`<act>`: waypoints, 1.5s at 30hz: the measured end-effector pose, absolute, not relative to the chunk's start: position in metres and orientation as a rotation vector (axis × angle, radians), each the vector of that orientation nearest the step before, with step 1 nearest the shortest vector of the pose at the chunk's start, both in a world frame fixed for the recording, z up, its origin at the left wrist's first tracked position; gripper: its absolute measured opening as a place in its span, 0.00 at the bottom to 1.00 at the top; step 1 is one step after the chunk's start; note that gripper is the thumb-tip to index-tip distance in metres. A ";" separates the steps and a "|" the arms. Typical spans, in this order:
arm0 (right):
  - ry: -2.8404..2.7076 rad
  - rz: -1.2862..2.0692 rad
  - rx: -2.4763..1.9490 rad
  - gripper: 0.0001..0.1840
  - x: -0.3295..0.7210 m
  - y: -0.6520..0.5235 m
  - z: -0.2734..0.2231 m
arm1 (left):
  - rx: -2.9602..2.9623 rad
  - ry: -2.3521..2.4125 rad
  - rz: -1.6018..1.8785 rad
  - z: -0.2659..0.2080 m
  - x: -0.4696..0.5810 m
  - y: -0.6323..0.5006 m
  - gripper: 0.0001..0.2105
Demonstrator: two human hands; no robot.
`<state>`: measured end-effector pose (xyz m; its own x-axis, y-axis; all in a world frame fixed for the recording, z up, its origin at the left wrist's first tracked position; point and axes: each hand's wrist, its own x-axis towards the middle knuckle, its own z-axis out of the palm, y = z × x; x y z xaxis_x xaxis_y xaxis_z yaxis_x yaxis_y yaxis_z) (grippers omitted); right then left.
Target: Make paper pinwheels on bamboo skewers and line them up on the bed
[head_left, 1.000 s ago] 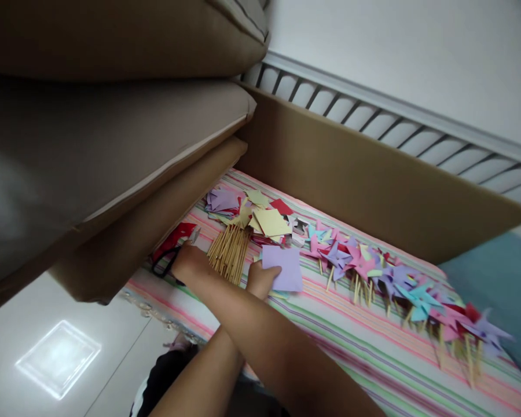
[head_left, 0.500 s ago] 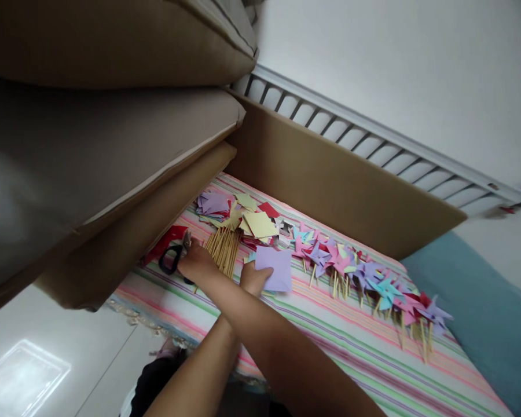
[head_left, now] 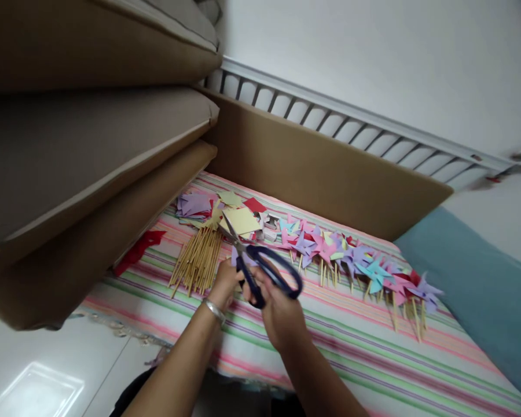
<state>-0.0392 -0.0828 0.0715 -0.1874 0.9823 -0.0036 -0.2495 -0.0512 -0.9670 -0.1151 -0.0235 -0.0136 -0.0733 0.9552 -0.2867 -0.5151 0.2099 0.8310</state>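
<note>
My right hand (head_left: 282, 310) is closed around the dark blue handles of a pair of scissors (head_left: 271, 263), whose blades point up and to the left, slightly parted. Close beside it, my left hand (head_left: 226, 282), with a silver bangle at the wrist, grips a lilac paper square (head_left: 244, 256). Most of that square is hidden behind the scissors and fingers. To the left of my hands lies a bundle of thin wooden sticks (head_left: 197, 260). Loose yellow paper squares (head_left: 241, 221) are spread just beyond the scissor blades.
Finished paper pinwheels (head_left: 325, 246) on sticks lie in a row to the right. Lilac paper pieces (head_left: 193, 204) are piled at the back left, and red material (head_left: 139, 252) lies by the stacked cushions (head_left: 113, 156). A brown panel (head_left: 321, 168) borders the striped cloth (head_left: 351, 347).
My right hand has lifted the scissors from the left side and brought them over the lilac paper. My arms have uncrossed, and the left hand has moved slightly left. The view has shifted.
</note>
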 end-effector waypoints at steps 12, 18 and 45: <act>-1.167 0.926 -1.035 0.22 0.069 -0.076 0.027 | 0.616 1.117 1.339 -0.021 -0.097 0.001 0.18; -1.331 0.877 -1.538 0.08 0.116 -0.061 0.028 | 0.568 1.125 1.236 -0.020 -0.076 0.005 0.17; -1.520 0.842 -1.860 0.20 0.157 -0.056 0.004 | 0.562 1.109 1.241 -0.019 -0.078 0.004 0.17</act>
